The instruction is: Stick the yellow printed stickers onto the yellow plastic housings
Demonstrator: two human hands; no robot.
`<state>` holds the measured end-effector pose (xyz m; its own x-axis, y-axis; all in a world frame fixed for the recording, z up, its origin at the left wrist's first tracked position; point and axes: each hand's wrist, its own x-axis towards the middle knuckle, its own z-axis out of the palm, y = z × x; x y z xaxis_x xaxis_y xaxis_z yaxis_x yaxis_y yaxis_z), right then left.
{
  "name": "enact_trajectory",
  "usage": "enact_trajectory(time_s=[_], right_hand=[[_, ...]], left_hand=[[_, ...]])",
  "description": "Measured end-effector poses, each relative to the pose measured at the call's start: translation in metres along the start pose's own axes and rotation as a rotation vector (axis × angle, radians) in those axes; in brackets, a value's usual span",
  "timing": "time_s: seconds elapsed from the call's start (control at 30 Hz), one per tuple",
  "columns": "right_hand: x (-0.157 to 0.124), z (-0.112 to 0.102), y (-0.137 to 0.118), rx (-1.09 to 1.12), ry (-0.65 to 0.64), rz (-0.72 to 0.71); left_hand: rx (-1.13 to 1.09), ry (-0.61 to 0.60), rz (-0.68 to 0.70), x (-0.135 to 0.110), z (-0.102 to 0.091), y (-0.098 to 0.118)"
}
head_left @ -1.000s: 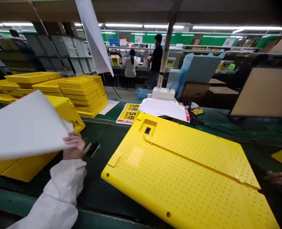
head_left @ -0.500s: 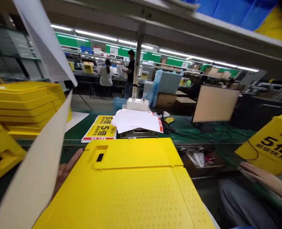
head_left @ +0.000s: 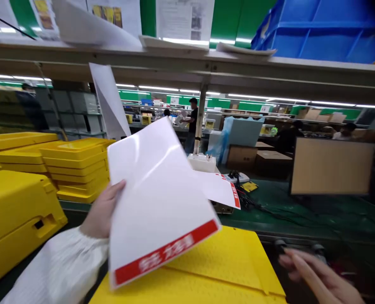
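My left hand (head_left: 102, 210), in a white sleeve, grips the left edge of a glossy white sheet (head_left: 152, 194) with a red printed band along its bottom. The sheet is lifted above a large yellow perforated plastic panel (head_left: 225, 266) that lies on the green bench in front of me. My right hand (head_left: 314, 274) hovers at the lower right, blurred, fingers stretched out and holding nothing, just right of the panel's edge.
Stacks of yellow panels (head_left: 76, 166) and a yellow housing (head_left: 13, 211) stand on the left. A pile of white sheets (head_left: 221, 190) rests on a device behind. A brown board (head_left: 331, 166) stands right. A shelf with a blue bin (head_left: 320, 29) runs overhead. People work in the background.
My left hand has swung the white sheet from the left up and over the yellow panel, its red-banded face now toward me. The camera tilted upward. My right hand came into view.
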<state>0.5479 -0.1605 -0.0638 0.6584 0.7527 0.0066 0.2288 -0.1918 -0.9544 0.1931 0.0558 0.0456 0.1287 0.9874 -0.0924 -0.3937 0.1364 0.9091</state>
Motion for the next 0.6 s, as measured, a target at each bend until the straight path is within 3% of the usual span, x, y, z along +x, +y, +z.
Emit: enact_trajectory(time_s=[0.03,0.07,0.1,0.17,0.23,0.3,0.43,0.47,0.5,0.6], right_hand=[[0.002,0.012,-0.024,0.106,-0.067,-0.016],[0.003,0.028,-0.051,0.260,-0.230,-0.057],[0.006,0.047,-0.078,0.419,-0.416,-0.077],[0.021,0.087,-0.122,0.584,-0.590,-0.081],[0.053,0.122,-0.145,0.507,-0.450,-0.100],[0.098,0.139,-0.146,0.438,-0.260,-0.126],[0.189,0.131,-0.109,0.160,0.005,-0.098],[0.206,0.127,-0.097,0.083,0.037,-0.091],[0.220,0.124,-0.087,0.005,0.060,-0.082],[0.250,0.120,-0.061,-0.212,0.117,-0.052]], left_hand=[[-0.088,-0.080,0.104,0.005,0.026,0.004],[-0.125,-0.117,0.169,0.010,0.052,0.005],[-0.153,-0.133,0.242,0.017,0.075,0.004],[-0.157,-0.115,0.342,0.030,0.113,-0.006],[-0.126,-0.070,0.370,0.042,0.135,-0.019],[-0.053,-0.005,0.311,0.050,0.143,-0.035],[0.192,0.101,0.094,0.047,0.134,-0.069],[0.294,0.059,0.070,0.042,0.129,-0.078],[0.435,-0.055,0.070,0.036,0.124,-0.085],[1.096,-0.701,0.181,0.020,0.112,-0.103]])
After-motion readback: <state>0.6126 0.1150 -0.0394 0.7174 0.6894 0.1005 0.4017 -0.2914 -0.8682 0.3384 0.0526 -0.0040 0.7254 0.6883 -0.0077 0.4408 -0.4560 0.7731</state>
